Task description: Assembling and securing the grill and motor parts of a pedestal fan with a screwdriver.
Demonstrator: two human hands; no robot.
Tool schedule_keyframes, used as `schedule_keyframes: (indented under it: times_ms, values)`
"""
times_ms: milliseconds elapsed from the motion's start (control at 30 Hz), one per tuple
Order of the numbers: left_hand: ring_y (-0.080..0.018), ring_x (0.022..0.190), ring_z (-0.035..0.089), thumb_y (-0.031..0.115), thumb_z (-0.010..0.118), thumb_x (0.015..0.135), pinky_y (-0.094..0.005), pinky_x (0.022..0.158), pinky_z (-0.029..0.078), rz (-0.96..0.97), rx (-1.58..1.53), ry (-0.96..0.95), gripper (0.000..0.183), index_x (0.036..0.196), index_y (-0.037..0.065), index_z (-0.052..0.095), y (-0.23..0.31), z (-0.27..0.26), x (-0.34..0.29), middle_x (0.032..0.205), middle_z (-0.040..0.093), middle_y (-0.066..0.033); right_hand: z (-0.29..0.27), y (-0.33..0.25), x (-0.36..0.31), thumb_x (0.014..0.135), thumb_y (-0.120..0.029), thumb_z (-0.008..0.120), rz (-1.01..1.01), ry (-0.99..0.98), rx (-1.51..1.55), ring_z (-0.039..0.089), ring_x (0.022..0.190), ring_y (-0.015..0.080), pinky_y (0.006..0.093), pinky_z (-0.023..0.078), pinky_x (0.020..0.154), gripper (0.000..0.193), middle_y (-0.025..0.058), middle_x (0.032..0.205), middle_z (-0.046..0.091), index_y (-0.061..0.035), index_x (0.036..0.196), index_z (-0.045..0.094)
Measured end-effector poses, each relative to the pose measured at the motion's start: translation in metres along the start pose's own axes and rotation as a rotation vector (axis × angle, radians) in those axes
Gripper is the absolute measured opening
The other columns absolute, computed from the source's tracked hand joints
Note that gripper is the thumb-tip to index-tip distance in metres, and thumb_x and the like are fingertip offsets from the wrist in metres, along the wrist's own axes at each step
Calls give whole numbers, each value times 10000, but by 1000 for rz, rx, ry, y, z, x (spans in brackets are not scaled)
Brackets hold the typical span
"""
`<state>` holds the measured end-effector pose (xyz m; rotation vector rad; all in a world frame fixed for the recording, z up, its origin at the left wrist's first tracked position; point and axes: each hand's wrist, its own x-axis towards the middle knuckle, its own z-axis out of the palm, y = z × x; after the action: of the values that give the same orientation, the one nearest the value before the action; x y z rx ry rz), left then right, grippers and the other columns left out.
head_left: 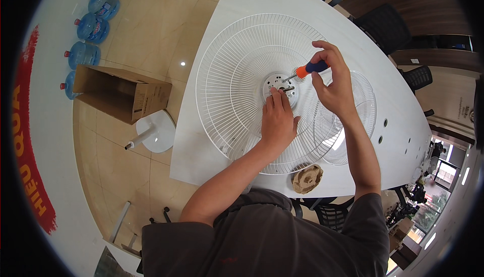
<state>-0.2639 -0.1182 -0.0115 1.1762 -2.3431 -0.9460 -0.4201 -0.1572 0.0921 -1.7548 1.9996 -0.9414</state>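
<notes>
A large white wire fan guard (227, 70) lies on the table, its round white hub plate (274, 81) at the middle. My right hand (337, 86) holds a screwdriver (315, 67) with an orange and blue handle, some of its fingers lifted off it. The slanting shank reaches down to the hub plate; whether the tip sits in a screw is too small to tell. My left hand (279, 121) rests on the hub with its fingers stretched out, beside a short metal shaft (288, 89) that sticks up there. What lies under those fingertips is hidden.
Another round wire guard (369, 103) lies at the right, partly behind my right arm. A brown moulded-pulp piece (307, 178) sits near the table's front edge. On the floor at left are a cardboard box (151, 100), a white stand base (161, 133) and several blue water bottles (96, 27).
</notes>
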Motion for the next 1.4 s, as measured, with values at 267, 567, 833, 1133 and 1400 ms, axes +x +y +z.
schedule_keyframes:
  times_ms: [267,567,833,1133,1400]
  values:
    - [-429,1184,502,246,832,788,-459,1008,452,-8,17,-5,857,1360,-222,396,0,1,-1,1403,392,-387,4,2,1,798,6,720,204,24,16,656,906,228,346,530,852,321,135,1239,615,-22,1095,601]
    - [-424,1178,502,260,825,798,-457,1016,450,-11,42,-28,860,1364,-223,392,0,-1,-1,1408,380,-385,6,4,-3,792,35,706,107,91,36,643,932,230,329,515,848,333,136,1219,625,-30,1102,603]
    - [-424,1179,504,270,825,797,-453,1009,450,-4,44,-32,866,1363,-223,393,1,2,0,1405,389,-385,3,14,-5,850,-60,742,7,61,98,638,946,206,334,503,860,298,116,1118,669,-31,1104,588]
    - [-426,1190,503,280,822,799,-453,1014,447,-2,51,-20,866,1362,-221,397,0,1,-1,1395,404,-390,12,10,-4,811,-20,666,92,109,390,603,1081,208,336,486,935,315,158,1291,569,-17,1093,527]
    - [-427,1193,500,280,821,800,-455,1015,448,-5,57,-32,871,1368,-222,392,0,1,-1,1404,402,-401,6,-6,-3,844,-72,701,196,56,-91,599,972,240,352,504,839,302,141,1083,552,4,1075,523]
